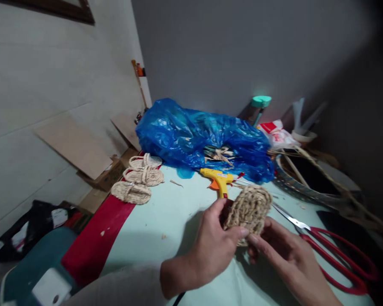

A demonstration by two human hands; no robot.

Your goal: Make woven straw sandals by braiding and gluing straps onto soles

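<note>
Both my hands hold a small woven straw sole [249, 208] above the pale green table [166, 221]. My left hand [212, 246] pinches its left edge between thumb and fingers. My right hand [284, 255] grips its lower right edge from beneath, fingers curled. The sole is oval, tan and braided.
Three finished little straw sandals [138, 178] lie at the table's back left. A yellow glue gun [219, 179] lies by a crumpled blue plastic bag [204, 138]. Red-handled scissors [332, 250] lie at the right, a woven basket [306, 180] behind them. Cardboard boxes [92, 165] sit on the floor left.
</note>
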